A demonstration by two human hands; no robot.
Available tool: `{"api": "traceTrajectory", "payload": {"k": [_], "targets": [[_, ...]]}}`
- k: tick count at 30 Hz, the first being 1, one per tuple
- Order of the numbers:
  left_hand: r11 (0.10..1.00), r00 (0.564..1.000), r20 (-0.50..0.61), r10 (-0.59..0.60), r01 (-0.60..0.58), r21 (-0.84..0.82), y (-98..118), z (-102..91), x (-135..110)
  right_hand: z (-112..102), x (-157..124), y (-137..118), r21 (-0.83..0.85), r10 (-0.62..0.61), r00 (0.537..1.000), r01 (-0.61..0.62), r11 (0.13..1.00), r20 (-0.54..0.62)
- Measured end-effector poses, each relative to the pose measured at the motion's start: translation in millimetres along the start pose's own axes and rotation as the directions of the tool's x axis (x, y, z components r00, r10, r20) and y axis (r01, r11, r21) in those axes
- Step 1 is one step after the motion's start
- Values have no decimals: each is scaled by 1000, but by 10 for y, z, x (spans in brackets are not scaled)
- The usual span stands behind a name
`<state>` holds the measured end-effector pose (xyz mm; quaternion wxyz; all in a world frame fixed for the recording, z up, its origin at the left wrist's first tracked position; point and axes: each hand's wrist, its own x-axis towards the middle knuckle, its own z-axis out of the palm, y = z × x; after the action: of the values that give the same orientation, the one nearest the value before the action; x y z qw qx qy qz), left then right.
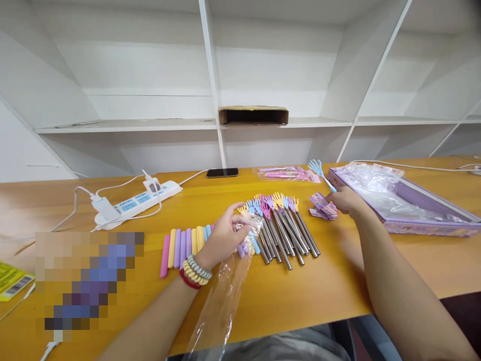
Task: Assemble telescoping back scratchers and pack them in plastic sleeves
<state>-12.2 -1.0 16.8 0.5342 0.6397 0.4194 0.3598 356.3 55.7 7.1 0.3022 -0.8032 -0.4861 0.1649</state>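
My left hand (pixel 227 233) pinches the top of a long clear plastic bag (pixel 225 291), which hangs down toward the table's front edge. My right hand (pixel 345 200) has its fingers closed at the edge of a small stack of purple printed cards (pixel 322 205). A blue hand-shaped back scratcher (pixel 317 169) sticks out just beyond these fingers; its lower end is hidden. Between the hands lies a pile of back scratchers with metal rods (pixel 287 230) and colourful hand-shaped heads. Beside and partly beneath my left hand is a row of pastel handle sleeves (pixel 183 248).
A purple open box (pixel 432 228) with clear bags stands at the right. Packed pink scratchers (pixel 285 173) and a phone (pixel 222 173) lie at the back. A power strip (pixel 139 203) with cables is at the left. White shelves hold a cardboard box (pixel 253 116).
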Motion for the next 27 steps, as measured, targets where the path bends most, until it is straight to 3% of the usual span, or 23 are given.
{"api": "traceTrajectory", "payload": {"k": [3,6,10,13,17,20,24,27], "targets": [[1000,1000,5,7,-7,-13,-1,-3,-3,-9,53,41,-187,154,985,-138,973,77],[1000,1000,-22,9,-9,0,-9,-3,-5,0,98,78,-332,191,980,-162,929,57],[1000,999,-37,24,-24,8,-8,3,-11,31,87,60,-441,78,994,-103,892,-75],[999,999,-25,30,-30,-15,-15,6,-12,100,-63,-129,-429,-80,989,18,903,-126],[999,1000,-4,31,-31,-22,-33,8,-13,332,-489,-542,-146,-272,962,268,952,-9],[999,999,22,33,-33,-12,-41,15,-16,556,-877,-777,233,-445,877,402,885,178],[999,997,53,48,-46,-26,-58,34,-19,731,-1257,-916,551,-608,713,369,749,350],[997,995,84,60,-55,-62,-71,43,-25,752,-1375,-951,592,-632,674,346,728,382]]}}
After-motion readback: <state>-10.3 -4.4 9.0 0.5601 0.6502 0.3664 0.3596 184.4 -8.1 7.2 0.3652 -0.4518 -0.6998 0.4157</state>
